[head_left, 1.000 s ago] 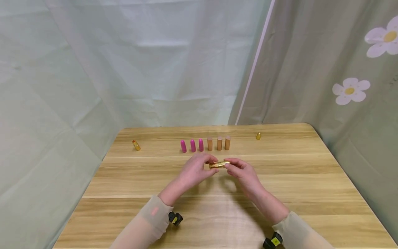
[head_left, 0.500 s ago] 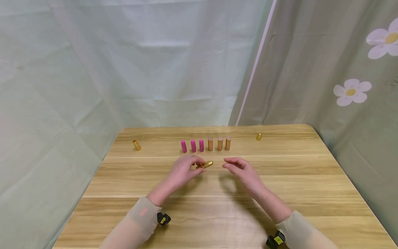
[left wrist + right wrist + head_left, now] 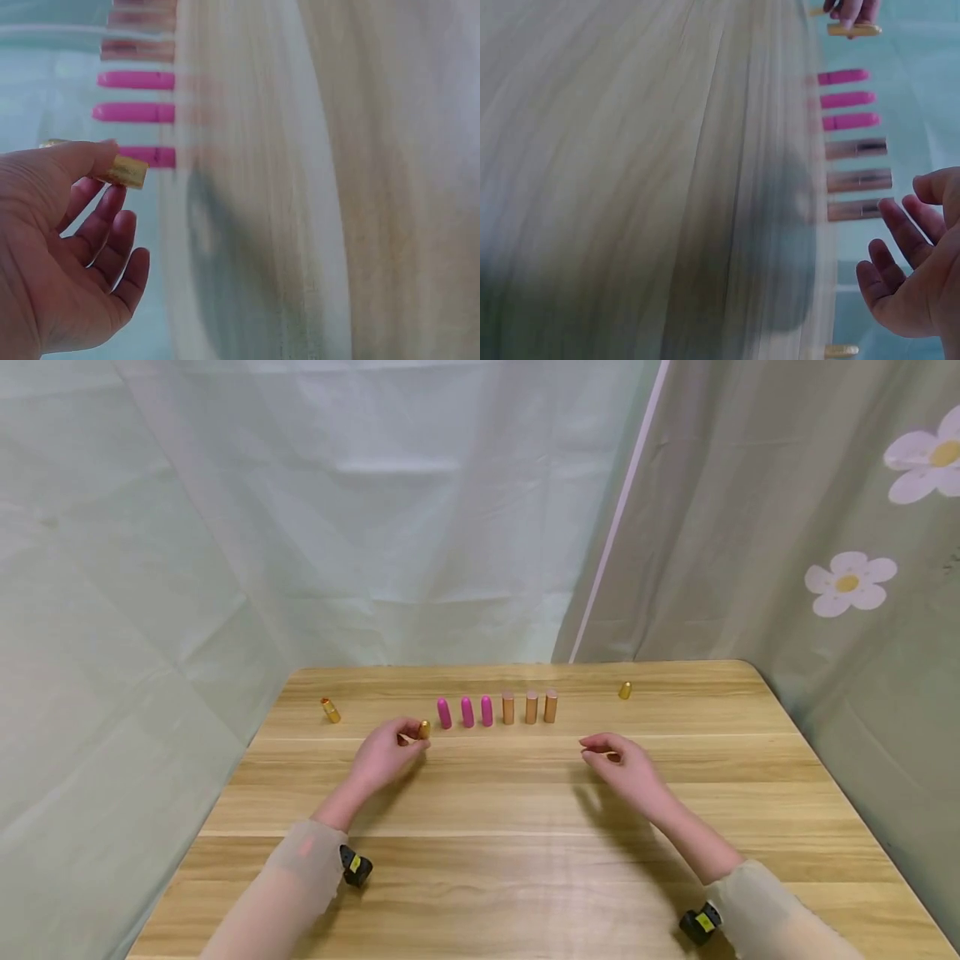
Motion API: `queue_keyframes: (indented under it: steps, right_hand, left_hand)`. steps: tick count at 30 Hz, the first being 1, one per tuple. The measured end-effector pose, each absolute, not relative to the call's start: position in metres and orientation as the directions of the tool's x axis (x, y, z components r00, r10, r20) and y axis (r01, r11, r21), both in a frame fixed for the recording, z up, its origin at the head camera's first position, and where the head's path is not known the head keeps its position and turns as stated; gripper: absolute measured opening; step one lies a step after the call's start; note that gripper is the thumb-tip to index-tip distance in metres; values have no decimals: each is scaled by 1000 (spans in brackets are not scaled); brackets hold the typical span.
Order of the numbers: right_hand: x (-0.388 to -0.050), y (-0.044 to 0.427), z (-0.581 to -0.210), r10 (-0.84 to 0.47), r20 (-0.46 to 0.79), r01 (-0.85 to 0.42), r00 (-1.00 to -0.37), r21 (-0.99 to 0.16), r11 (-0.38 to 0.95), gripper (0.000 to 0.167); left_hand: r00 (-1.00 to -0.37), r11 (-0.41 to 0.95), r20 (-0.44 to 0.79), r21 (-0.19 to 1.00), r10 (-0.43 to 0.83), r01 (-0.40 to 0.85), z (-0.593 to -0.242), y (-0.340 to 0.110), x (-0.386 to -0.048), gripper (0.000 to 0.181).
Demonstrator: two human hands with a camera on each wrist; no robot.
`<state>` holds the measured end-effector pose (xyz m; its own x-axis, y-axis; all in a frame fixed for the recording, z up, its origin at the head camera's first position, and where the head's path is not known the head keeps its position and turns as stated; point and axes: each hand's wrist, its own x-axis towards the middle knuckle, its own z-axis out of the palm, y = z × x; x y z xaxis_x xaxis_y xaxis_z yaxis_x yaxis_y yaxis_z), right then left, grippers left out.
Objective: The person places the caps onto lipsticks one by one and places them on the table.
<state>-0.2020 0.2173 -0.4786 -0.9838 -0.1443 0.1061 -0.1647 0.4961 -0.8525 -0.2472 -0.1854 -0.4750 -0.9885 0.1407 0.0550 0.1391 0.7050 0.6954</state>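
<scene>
My left hand pinches a gold lipstick between thumb and fingers, held upright just left of the row. In the left wrist view the lipstick's gold base pokes out beneath the thumb, in front of one pink tube. That row has three pink round-topped lipstick tubes and three rose-gold lipstick tubes, all upright. My right hand hovers over the table to the right, fingers loosely bent around nothing. Its fingertips overlap the nearest rose-gold tube only by perspective.
An uncapped gold lipstick with a red tip is at the table's back left. A small gold cap is at the back right. Pale curtains hang right behind the wooden table.
Both hands were on the gold lipstick; the right let go and shifted right. My left hand carried the lipstick leftward and turned it from nearly level to upright.
</scene>
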Motion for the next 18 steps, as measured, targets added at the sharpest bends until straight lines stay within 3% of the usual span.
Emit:
queue_keyframes:
  steps: [18]
  right_hand:
    - [-201,242,-484,-100,95,-135,-990,-821,555,30]
  left_hand:
    - [-994,763,30,638,109,103,-490,-190,-290,21]
